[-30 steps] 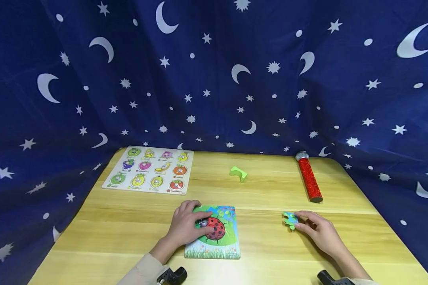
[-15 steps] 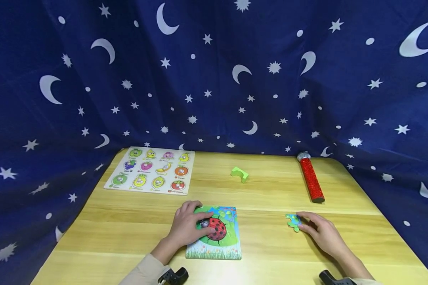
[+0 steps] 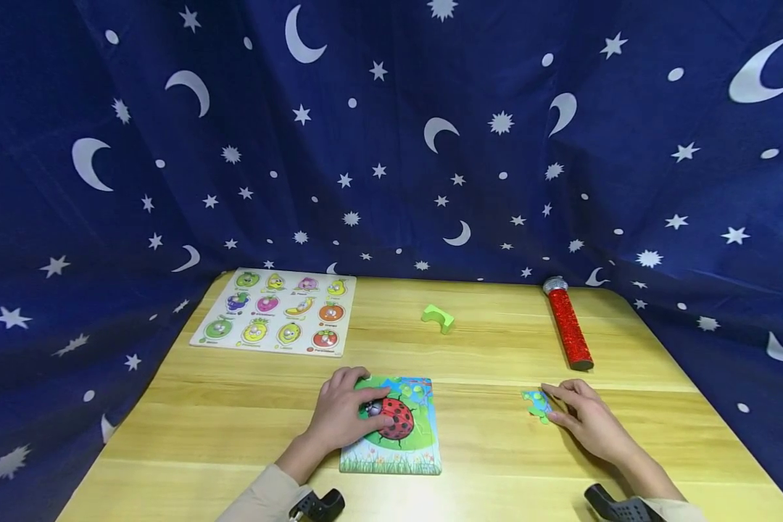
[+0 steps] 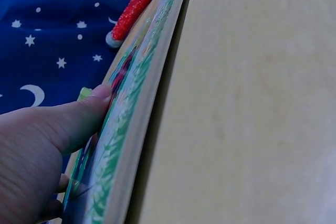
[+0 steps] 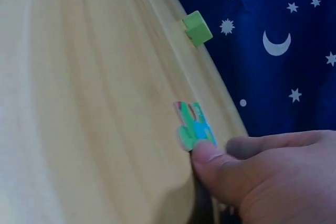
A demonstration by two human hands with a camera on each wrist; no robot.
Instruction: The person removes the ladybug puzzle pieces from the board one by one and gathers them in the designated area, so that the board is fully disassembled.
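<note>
A square ladybug jigsaw puzzle (image 3: pixel 404 457) lies on the wooden table in front of the person. The left hand (image 3: pixel 341 412) rests over its left side, thumb and forefinger reaching onto the ladybug picture. In the left wrist view the thumb (image 4: pixel 86 116) lies against the puzzle's top face. Off to the right, the right hand (image 3: pixel 590 420) pinches a small green and blue jigsaw piece (image 3: pixel 537 406) at its right edge, close over the table. The right wrist view shows the thumb on the near end of the jigsaw piece (image 5: pixel 186 124), its knobbed end sticking out.
A white fruit peg puzzle board (image 3: pixel 235 337) lies at the back left. A green arch block (image 3: pixel 438 317) sits at the back middle, and a red glittery toy microphone (image 3: pixel 569 326) at the back right. A dark blue star-and-moon curtain (image 3: pixel 391 145) hangs behind the table.
The right hand has shifted slightly right with the jigsaw piece, and its fingers have changed position a little. The left hand stays on the ladybug puzzle.
</note>
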